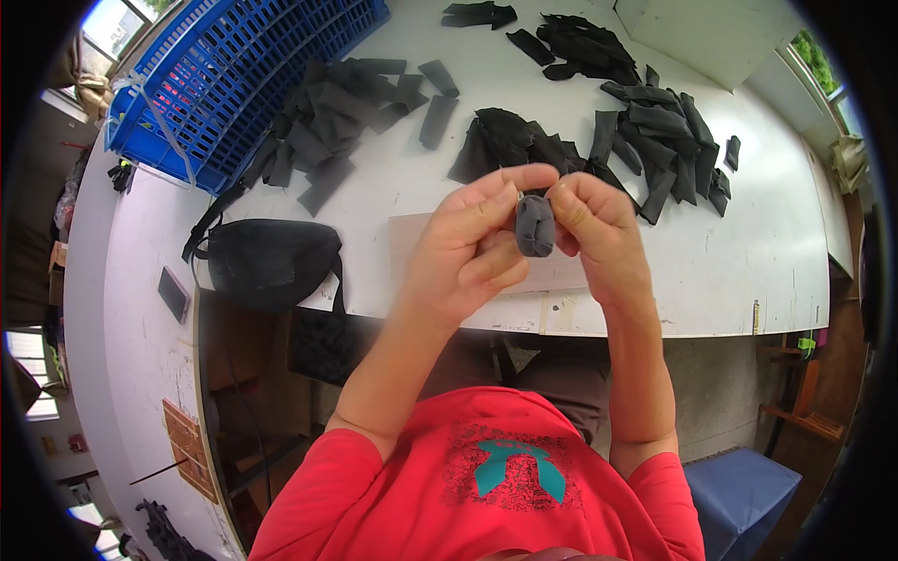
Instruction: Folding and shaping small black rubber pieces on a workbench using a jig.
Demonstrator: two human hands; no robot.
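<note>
Above the near part of the white table (pixel 711 280), a small dark grey fabric piece (pixel 535 227), folded into a loop or tube, hangs between my fingertips. My left hand (pixel 472 234) pinches its upper edge from the left, with the lower fingers curled. On the other side my right hand (pixel 603 229) grips the same edge between thumb and forefinger. Just beyond both hands lies a heap of black fabric pieces (pixel 513 140). Dark grey strips (pixel 337 107) are scattered at the far left, and another dark pile (pixel 659 126) spreads to the right.
A blue plastic crate (pixel 215 103) leans at the back left. Nearer, a black mesh bag (pixel 271 262) with a strap sits by the table's edge, beside a flat dark object (pixel 174 294). More black pieces (pixel 585 42) lie far back. A blue stool (pixel 744 496) stands below right.
</note>
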